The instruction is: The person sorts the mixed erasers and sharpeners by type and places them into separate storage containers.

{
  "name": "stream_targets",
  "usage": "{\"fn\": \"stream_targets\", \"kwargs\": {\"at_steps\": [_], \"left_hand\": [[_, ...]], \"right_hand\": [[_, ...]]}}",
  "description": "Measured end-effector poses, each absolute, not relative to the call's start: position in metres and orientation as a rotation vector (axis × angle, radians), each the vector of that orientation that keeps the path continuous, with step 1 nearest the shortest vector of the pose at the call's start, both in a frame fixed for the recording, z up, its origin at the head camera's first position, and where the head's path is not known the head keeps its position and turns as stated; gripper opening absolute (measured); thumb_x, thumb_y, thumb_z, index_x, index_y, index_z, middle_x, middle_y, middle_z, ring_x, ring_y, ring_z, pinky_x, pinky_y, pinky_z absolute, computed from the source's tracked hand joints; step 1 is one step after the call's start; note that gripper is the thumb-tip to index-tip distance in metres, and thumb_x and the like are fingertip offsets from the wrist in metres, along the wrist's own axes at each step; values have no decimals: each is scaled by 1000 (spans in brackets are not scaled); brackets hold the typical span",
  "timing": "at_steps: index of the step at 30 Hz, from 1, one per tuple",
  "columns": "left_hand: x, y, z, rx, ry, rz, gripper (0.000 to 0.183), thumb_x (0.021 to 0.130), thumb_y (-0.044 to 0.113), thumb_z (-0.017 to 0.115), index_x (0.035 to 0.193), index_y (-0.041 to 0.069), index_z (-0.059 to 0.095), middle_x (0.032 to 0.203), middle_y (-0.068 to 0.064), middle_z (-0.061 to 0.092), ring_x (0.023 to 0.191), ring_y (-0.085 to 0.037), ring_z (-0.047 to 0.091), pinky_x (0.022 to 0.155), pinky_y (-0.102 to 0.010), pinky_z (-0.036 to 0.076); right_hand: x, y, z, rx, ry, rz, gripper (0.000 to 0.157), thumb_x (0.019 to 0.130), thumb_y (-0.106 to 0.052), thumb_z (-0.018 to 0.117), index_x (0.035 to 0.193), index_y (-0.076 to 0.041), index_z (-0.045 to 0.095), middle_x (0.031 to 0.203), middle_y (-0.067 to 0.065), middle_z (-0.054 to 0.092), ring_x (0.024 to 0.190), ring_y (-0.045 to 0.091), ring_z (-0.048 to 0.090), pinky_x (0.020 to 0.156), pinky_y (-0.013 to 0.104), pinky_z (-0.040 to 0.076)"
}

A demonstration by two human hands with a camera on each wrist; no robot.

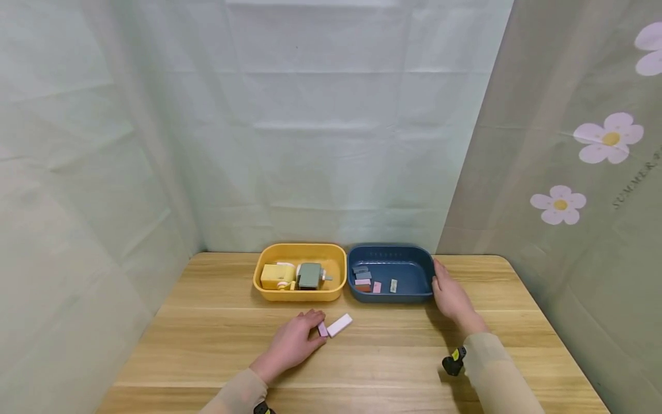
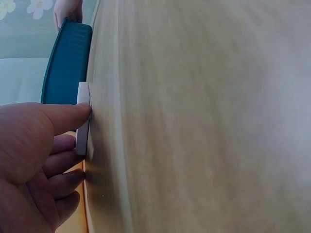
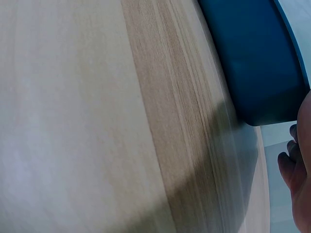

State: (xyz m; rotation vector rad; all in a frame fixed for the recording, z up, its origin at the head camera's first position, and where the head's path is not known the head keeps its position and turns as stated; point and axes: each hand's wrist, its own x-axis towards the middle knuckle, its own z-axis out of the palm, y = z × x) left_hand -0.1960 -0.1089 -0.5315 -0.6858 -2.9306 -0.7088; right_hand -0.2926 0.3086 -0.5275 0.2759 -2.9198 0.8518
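My left hand (image 1: 296, 340) is low over the table and pinches a small purple block (image 1: 323, 329) between thumb and fingers. A longer white block (image 1: 339, 325) lies flat right beside it. In the left wrist view the thumb lies across the near side of a pale block (image 2: 82, 119), with the other fingers behind. My right hand (image 1: 453, 296) rests against the right end of a dark blue basket (image 1: 408, 298), fingers along its outer wall. In the right wrist view the basket's corner (image 3: 262, 92) is at that hand (image 3: 303, 160), which is cut off by the frame edge.
Inside the blue basket are several small blocks (image 1: 364, 276), mostly at the left end. A yellow basket (image 1: 300, 296) stands close beside it, holding a yellow toy-like piece (image 1: 276, 275) and a grey-green one (image 1: 310, 275). Behind the wooden table (image 1: 383, 368) hangs a pale curtain (image 1: 320, 144).
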Motion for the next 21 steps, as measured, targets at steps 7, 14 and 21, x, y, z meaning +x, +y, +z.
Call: {"fn": "stream_targets", "kwargs": {"at_steps": [7, 14, 21], "left_hand": [[-196, -110, -532, -674, -2951, -745, 45, 94, 23, 85, 133, 3, 74, 137, -13, 72, 129, -39, 66, 109, -62, 51], [-197, -111, -533, -684, -2932, -759, 43, 94, 21, 85, 131, 2, 75, 134, -13, 73, 127, -38, 68, 111, -60, 51], [-197, -111, -532, -679, -2931, -763, 44, 93, 22, 85, 131, 3, 76, 132, -13, 74, 125, -38, 70, 108, -61, 52]], "right_hand": [[-293, 308, -527, 271, -2932, 851, 58, 115, -14, 32, 164, 13, 20, 169, 35, 23, 155, 53, 25, 127, 64, 24], [-293, 308, -526, 278, -2931, 837, 57, 115, -13, 33, 164, 13, 20, 168, 35, 24, 155, 53, 25, 127, 64, 24], [-293, 308, -527, 270, -2933, 836, 57, 115, -13, 33, 164, 13, 20, 168, 36, 24, 155, 53, 25, 127, 64, 24]]}}
